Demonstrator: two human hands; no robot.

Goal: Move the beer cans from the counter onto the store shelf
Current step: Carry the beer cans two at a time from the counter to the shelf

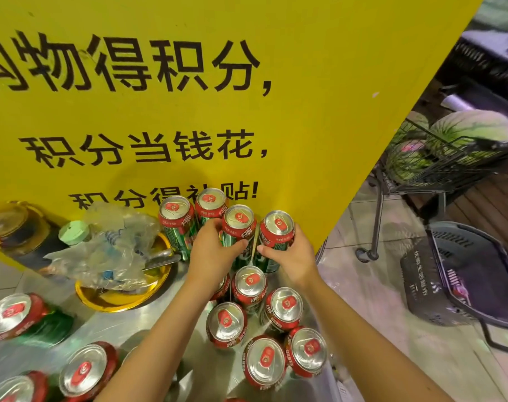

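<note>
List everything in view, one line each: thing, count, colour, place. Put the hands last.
beer cans: at least fourteen, red tops and green bodies, upright on the counter
counter: one, shiny metal, under the cans
yellow sign: one, black lettering, behind the cans
gold tray: one, left of the hands, partly under a clear plastic bag
jar: one, dark, far left
shopping cart: one, dark wire, right, holding green watermelons
left hand: grips a can by the sign
right hand: grips the neighbouring can
</note>
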